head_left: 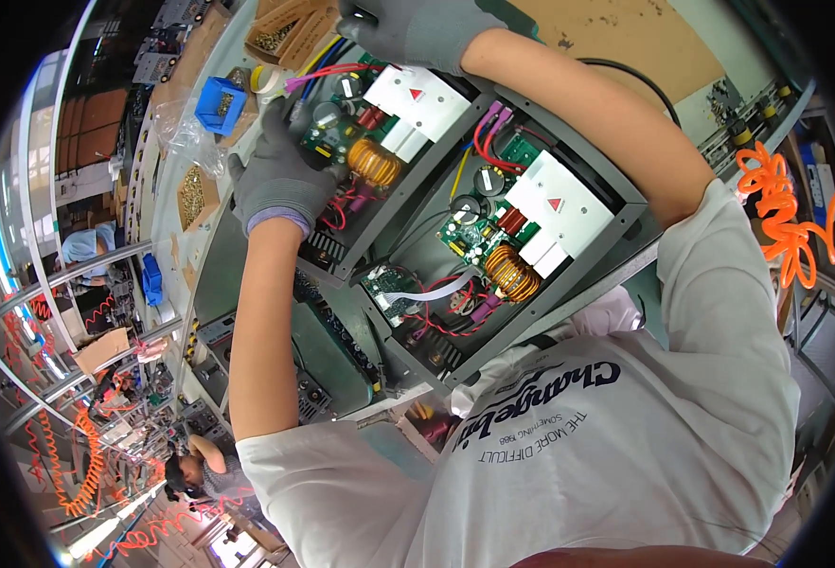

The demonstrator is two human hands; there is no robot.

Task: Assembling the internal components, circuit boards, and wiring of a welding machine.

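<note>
Two open grey metal chassis lie side by side, the far chassis [408, 204] and the near chassis [616, 227]. Each holds a green circuit board, a copper coil and a white cover with a red triangle. My left hand [280, 180], in a grey glove, grips the left edge of the far circuit board [328, 133], beside its copper coil [375, 163] and red wires. My right hand [417, 33], also gloved, is closed at the far chassis's top edge around a dark tool [356, 14] that is mostly out of frame. The near board [474, 232] and its coil [512, 273] are untouched.
A blue bin [219, 102] of small parts, a clear plastic bag [183, 133] and cardboard boxes of brass hardware [290, 33] sit beyond my left hand. An orange coiled hose [782, 218] hangs at right. Other people [190, 469] work at benches far left.
</note>
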